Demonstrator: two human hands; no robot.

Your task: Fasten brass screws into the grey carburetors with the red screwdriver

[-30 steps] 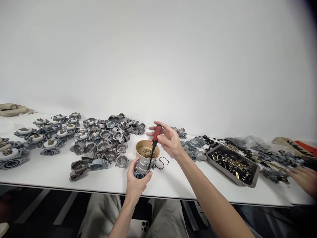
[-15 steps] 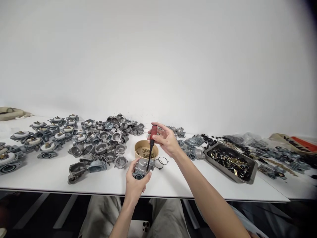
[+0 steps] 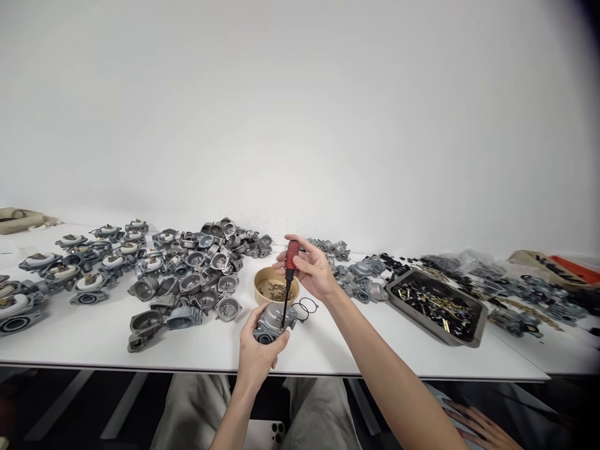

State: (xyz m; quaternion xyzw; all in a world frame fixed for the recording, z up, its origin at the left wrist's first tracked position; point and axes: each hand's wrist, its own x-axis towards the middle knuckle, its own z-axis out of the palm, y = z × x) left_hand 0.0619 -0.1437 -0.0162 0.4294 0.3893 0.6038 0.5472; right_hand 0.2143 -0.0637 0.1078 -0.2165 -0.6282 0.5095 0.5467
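Note:
My left hand (image 3: 259,345) grips a grey metal carburetor body (image 3: 273,317) above the table's front part. In my right hand (image 3: 313,265) is the red handle of a screwdriver (image 3: 292,255), held upright by the fingers. The black shaft points down, its tip at a screw spot on the right side of the body. Just behind the body stands a round tan tub (image 3: 260,277) with small screws in it. Two thin black rings (image 3: 308,306) lie to the right of the tub.
Open metal bowls (image 3: 192,281) are heaped left of centre, with bodies carrying white floats (image 3: 60,270) farther left. At right are a metal tray (image 3: 478,325) of small parts and more carburetor bodies (image 3: 368,269). Another person's hand (image 3: 478,425) shows at lower right.
The carburetor body, my left hand and the screwdriver have shifted slightly right and down. Another person's hand has come into view at the lower right.

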